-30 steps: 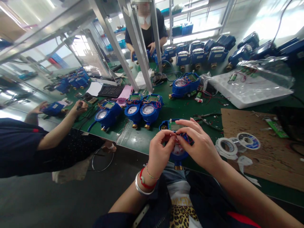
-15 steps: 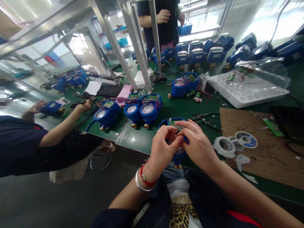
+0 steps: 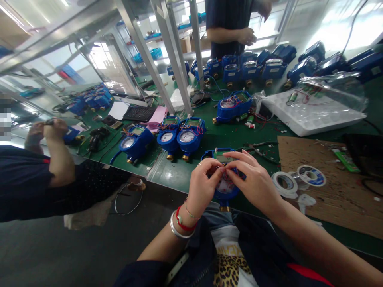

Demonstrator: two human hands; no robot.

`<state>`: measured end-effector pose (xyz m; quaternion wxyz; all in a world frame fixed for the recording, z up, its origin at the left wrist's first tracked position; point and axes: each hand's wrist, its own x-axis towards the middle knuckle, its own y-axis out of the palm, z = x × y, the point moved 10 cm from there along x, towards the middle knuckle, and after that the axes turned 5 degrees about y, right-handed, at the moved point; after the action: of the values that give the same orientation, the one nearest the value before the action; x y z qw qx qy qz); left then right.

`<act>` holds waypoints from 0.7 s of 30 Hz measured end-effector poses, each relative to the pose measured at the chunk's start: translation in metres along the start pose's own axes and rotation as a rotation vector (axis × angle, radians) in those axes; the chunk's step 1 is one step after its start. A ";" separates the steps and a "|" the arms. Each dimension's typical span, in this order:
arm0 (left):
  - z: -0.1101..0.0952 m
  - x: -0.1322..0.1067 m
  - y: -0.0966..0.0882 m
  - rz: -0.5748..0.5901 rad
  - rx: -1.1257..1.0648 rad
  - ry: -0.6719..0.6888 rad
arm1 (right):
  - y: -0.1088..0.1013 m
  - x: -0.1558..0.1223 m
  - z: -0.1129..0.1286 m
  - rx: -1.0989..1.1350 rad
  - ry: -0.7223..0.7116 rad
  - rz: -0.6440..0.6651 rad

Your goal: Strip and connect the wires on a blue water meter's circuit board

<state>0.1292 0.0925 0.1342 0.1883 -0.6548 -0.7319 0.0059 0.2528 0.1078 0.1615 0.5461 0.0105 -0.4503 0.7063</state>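
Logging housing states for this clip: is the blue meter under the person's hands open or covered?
Open: no lid covers the blue meter; its display and thin red wires lie exposed.

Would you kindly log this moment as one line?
left hand: over nearest meter | right hand: same meter, close to left hand | grip: unclear | pliers: on table

No text reads clearly, neither shirt lettering (image 3: 229, 250) nor meter display (image 3: 222, 158).

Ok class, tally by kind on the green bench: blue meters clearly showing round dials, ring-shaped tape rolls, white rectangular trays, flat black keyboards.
Blue round-dial meters: 5
Ring-shaped tape rolls: 2
White rectangular tray: 1
Flat black keyboard: 1
Total: 9
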 end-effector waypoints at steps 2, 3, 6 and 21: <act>-0.003 0.001 0.000 0.001 0.009 0.014 | -0.001 0.000 -0.001 0.003 0.009 -0.014; -0.004 0.002 0.000 0.000 0.013 0.015 | -0.002 0.000 -0.001 -0.001 0.011 -0.023; -0.003 0.002 0.001 -0.003 0.002 0.014 | -0.003 -0.001 0.000 -0.005 0.005 -0.048; 0.001 0.001 0.004 0.032 -0.024 0.002 | -0.007 -0.013 0.000 0.030 -0.039 -0.148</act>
<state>0.1327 0.0941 0.1330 0.1810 -0.6686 -0.7212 -0.0007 0.2630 0.0979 0.1593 0.5879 0.0657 -0.4482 0.6702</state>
